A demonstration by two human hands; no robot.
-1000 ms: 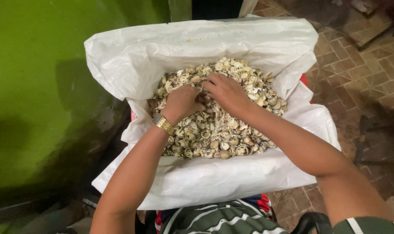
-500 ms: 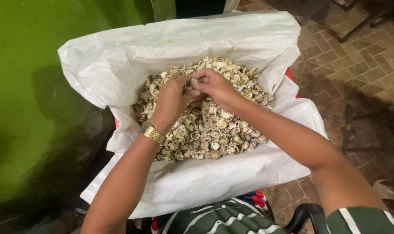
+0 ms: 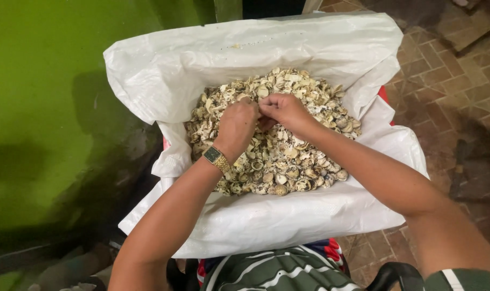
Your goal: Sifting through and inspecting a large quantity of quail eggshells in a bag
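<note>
Hands: two; left hand (image 3: pixel 235 126) and right hand (image 3: pixel 285 110) meet, fingers curled; what they pinch is hidden.
Sack: one open white woven plastic sack (image 3: pixel 266 54).
Shells: pale broken shell pieces (image 3: pixel 288 161), too many to count.
Watch: one gold wristwatch (image 3: pixel 215 158).

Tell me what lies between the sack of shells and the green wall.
In the head view, nothing stands between the white sack and the green wall; only shadowed, dark floor shows there.
</note>
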